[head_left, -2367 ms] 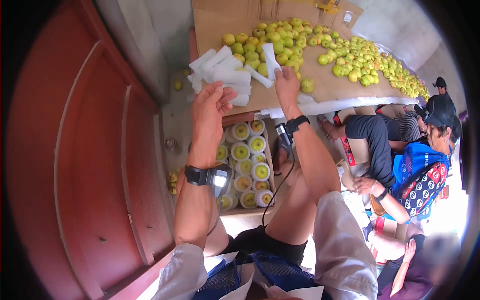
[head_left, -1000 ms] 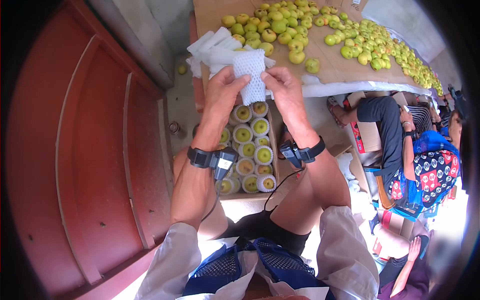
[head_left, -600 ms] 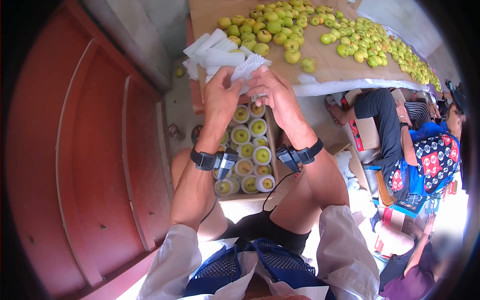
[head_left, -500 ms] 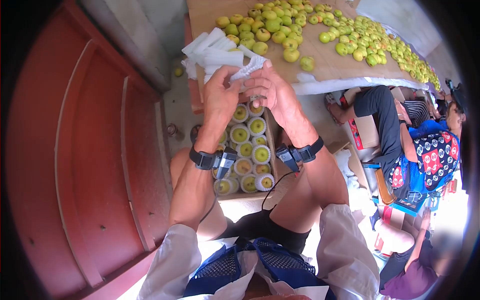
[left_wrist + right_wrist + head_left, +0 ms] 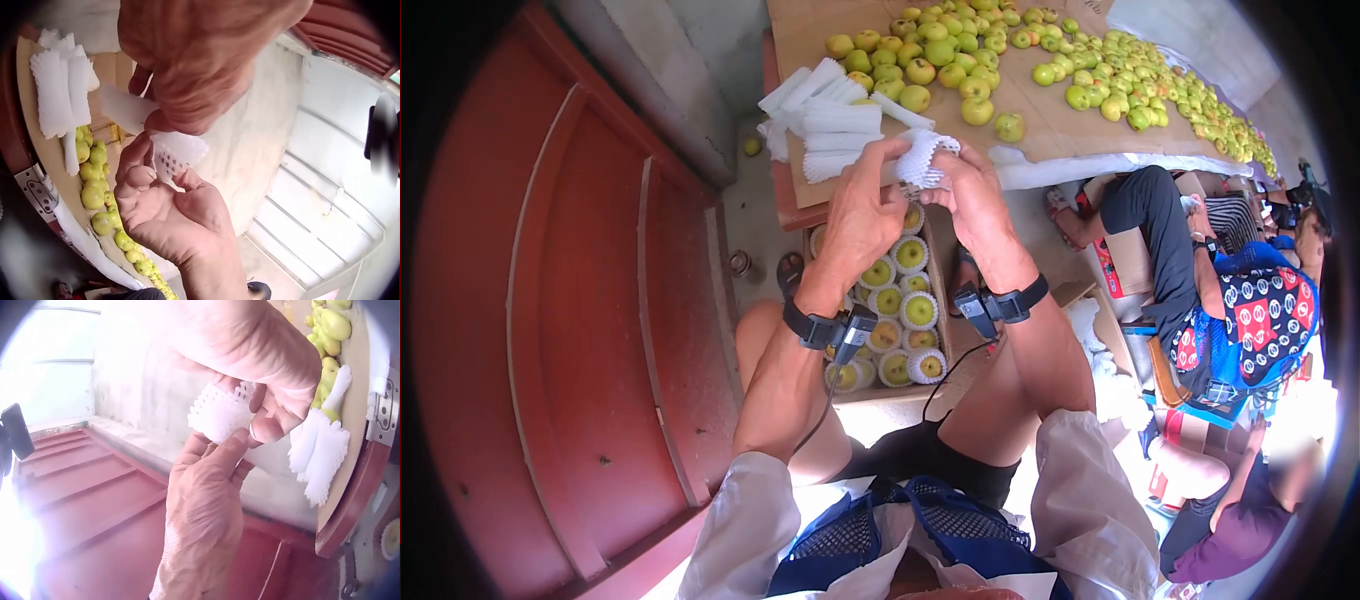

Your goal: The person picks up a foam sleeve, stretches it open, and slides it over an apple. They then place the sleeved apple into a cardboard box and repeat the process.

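Observation:
A white foam net sleeve point(image 5: 922, 160) is held between both hands above the table's front edge, its rim folded and bunched. My left hand point(image 5: 862, 215) pinches its left side with thumb and fingers. On the other side my right hand point(image 5: 980, 200) grips it, the thumb at its opening. In the left wrist view the mesh point(image 5: 172, 156) shows between the two hands; in the right wrist view the net point(image 5: 219, 412) flares out above the left fingertips. More flat white sleeves point(image 5: 840, 120) lie piled on the cardboard, just beyond the hands.
Green apples point(image 5: 940, 50) spread over the cardboard-covered table point(image 5: 1040, 120). Below the hands stands a box of apples in foam nets point(image 5: 887, 300). A red panelled door point(image 5: 590, 330) is at the left. People sit at the right, one wearing a patterned blue and red garment point(image 5: 1265, 315).
My right hand has come from the sleeve pile to meet the left. The net, spread flat between both hands a second ago, is now folded and bunched. Both hands have shifted slightly right.

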{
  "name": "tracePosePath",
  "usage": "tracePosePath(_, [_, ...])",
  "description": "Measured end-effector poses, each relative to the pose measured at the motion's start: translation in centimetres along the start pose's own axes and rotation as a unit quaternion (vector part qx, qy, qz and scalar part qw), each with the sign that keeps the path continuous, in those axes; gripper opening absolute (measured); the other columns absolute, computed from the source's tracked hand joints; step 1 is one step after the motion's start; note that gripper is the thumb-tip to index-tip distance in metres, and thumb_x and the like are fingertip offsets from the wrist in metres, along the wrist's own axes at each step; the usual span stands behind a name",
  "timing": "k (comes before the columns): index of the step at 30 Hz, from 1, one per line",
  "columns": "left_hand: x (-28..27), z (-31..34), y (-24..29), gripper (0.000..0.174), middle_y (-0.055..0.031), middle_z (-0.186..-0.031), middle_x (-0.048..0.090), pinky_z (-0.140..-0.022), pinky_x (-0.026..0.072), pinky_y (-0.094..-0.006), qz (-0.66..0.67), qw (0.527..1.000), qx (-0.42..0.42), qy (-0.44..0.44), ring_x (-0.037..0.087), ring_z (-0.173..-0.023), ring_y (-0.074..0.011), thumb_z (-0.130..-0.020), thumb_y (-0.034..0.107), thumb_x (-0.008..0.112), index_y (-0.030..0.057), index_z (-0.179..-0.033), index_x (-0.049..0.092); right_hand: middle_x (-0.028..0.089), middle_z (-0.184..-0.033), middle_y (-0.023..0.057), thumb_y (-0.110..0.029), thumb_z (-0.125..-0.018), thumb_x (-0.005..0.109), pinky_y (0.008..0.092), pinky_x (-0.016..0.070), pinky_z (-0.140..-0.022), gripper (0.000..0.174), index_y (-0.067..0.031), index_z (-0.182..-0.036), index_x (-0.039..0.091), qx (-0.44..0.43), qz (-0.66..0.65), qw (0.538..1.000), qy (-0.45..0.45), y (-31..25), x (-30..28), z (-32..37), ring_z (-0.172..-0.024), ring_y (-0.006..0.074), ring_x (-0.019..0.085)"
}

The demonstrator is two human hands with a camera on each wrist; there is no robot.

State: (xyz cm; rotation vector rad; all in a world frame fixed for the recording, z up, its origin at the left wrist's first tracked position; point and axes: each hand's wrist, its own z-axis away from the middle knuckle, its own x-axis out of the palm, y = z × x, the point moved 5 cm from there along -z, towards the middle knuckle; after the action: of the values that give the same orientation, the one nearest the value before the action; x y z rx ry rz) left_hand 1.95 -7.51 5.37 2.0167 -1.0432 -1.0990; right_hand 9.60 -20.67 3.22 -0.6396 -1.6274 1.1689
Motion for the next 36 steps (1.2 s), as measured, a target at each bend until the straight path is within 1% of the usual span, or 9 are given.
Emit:
tracePosePath(6, [0.9,-0.8,-0.3,0.05,-0.016,-0.136,0.057,-0.106,0.0473,-0.0378,0.227,0.971,-0.072,-0.022,0.05,-0.133,-0.0256,-0.097,0.007,0.061,0.0019,-0.143,0.042,0.071,-0.096,0.0152,-0.009,-0.096,0.056,0.0366,0.0525,-0.074,0.023,0.0035,-0.115,0.061,-0.237,0.278,0.927,0.09,-0.3,0.2,-0.6,-0.082,0.0235,0.066])
tracePosePath(9, [1.0,-1.1,-0.3,0.051,-0.0207,-0.136,0.057,-0.107,0.0462,-0.0416,0.227,0.972,-0.052,-0.002,0.052,-0.132,-0.0309,-0.096,0.009,0.062,-0.0007,-0.141,0.042,0.07,-0.098,0.0188,-0.005,-0.093,0.057,0.0384,0.0529,-0.08,0.024,0.0028,-0.115,0.061,-0.277,0.345,0.891,0.099,-1.7,1.6,1.0,-0.085,0.027,0.067])
tracePosePath(12, [0.7,-1.6,-1.6,0.042,-0.0173,-0.129,0.061,-0.097,0.0505,-0.0354,0.256,0.963,-0.068,0.039,0.058,-0.121,-0.0229,-0.096,0.006,0.061,-0.001,-0.136,0.05,0.069,-0.1,0.0196,-0.001,-0.091,0.056,0.0359,0.053,-0.081,0.025,0.0016,-0.115,0.061,-0.284,0.37,0.881,0.082,-2.2,2.2,1.4,-0.086,0.026,0.067])
tracePosePath(18, [0.1,-1.6,-1.8,0.023,-0.0028,-0.104,0.069,-0.077,0.0498,-0.0235,0.311,0.937,-0.134,0.089,0.059,-0.089,-0.0056,-0.099,0.003,0.054,-0.0004,-0.12,0.065,0.069,-0.102,0.0144,0.0,-0.092,0.058,0.0312,0.0522,-0.082,0.022,0.0016,-0.114,0.061,-0.249,0.232,0.938,0.062,-0.5,2.1,0.4,-0.09,0.0198,0.066])
tracePosePath(21, [0.3,-1.5,-2.4,0.022,-0.0017,-0.101,0.07,-0.077,0.0501,-0.0237,0.36,0.913,-0.159,0.107,0.061,-0.088,-0.0058,-0.101,0.008,0.054,0.0015,-0.118,0.067,0.069,-0.1,0.0083,-0.002,-0.095,0.059,0.0295,0.0513,-0.085,0.02,0.0027,-0.115,0.062,-0.224,0.151,0.961,0.057,-0.1,2.4,0.3,-0.092,0.0161,0.063])
tracePosePath(27, [0.5,-1.7,-3.4,0.03,-0.003,-0.106,0.071,-0.084,0.05,-0.0295,0.432,0.873,-0.207,0.089,0.065,-0.095,-0.0114,-0.104,0.025,0.056,0.0011,-0.118,0.067,0.068,-0.107,0.0028,-0.013,-0.1,0.06,0.0253,0.0484,-0.077,0.022,-0.0014,-0.118,0.064,-0.079,0.09,0.993,0.014,-0.4,1.9,0.5,-0.094,0.0089,0.06])
tracePosePath(30, [0.3,-1.8,-3.3,0.034,-0.0042,-0.107,0.071,-0.089,0.0489,-0.0333,0.465,0.851,-0.233,0.077,0.065,-0.097,-0.0143,-0.104,0.029,0.056,0.0007,-0.118,0.067,0.069,-0.107,0.0023,-0.017,-0.099,0.062,0.0284,0.0492,-0.076,0.022,-0.0039,-0.115,0.066,-0.033,0.032,0.999,0.018,-0.5,1.9,0.7,-0.092,0.0099,0.061])
tracePosePath(33, [0.2,-2.0,-3.8,0.039,-0.0139,-0.126,0.065,-0.1,0.051,-0.0492,0.459,0.855,-0.236,0.043,0.064,-0.114,-0.0262,-0.108,0.029,0.046,-0.0015,-0.129,0.058,0.07,-0.105,0.0027,-0.023,-0.098,0.063,0.0307,0.0494,-0.076,0.022,-0.005,-0.11,0.067,0.02,-0.01,1.0,0.014,0.0,1.4,0.3,-0.091,0.0112,0.062])
tracePosePath(36, [0.4,-2.1,-3.9,0.039,-0.0129,-0.127,0.064,-0.101,0.0484,-0.0487,0.524,0.818,-0.232,0.056,0.062,-0.116,-0.0256,-0.108,0.028,0.047,-0.0006,-0.132,0.055,0.07,-0.099,0.0027,-0.026,-0.094,0.066,0.0303,0.0459,-0.074,0.027,-0.0032,-0.108,0.068,0.062,-0.071,0.996,0.003,0.1,1.5,0.2,-0.086,0.0128,0.061])
